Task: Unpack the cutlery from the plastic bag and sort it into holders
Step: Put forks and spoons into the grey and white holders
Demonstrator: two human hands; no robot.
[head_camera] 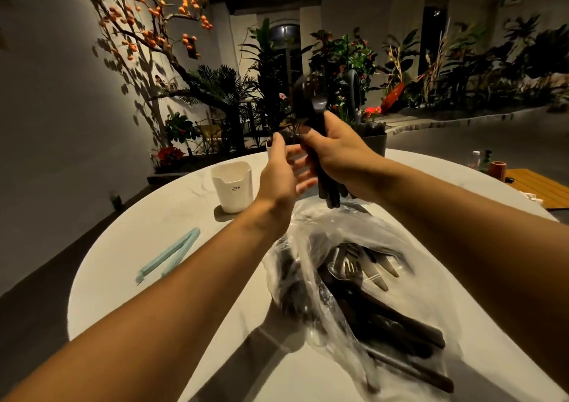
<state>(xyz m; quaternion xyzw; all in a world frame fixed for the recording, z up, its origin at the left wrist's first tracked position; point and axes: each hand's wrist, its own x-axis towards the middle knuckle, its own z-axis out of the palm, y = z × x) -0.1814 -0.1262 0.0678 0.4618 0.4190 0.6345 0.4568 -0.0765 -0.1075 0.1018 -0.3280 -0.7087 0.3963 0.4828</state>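
The right hand (pixel 338 155) is clenched around a bundle of black plastic cutlery (pixel 320 143), held up above the far side of the round white table (pixel 129 247). The bundle stands nearly upright, its long axis vertical: spoon bowls and other heads point up and away, and the handle ends stick out below the fist, pointing down at the table. The left hand (pixel 281 170) hovers just beside it with fingers loosely spread and reaching toward the handles, grasping nothing. Below the hands lies a crumpled clear plastic bag (pixel 311 278) with more dark cutlery (pixel 369 294) inside, forks and knives lying flat with their handles toward the near right edge. To the left stands a white rounded-square holder (pixel 232 186), upright, and nearer the edge a pale blue bag clip (pixel 167 255) lies flat.
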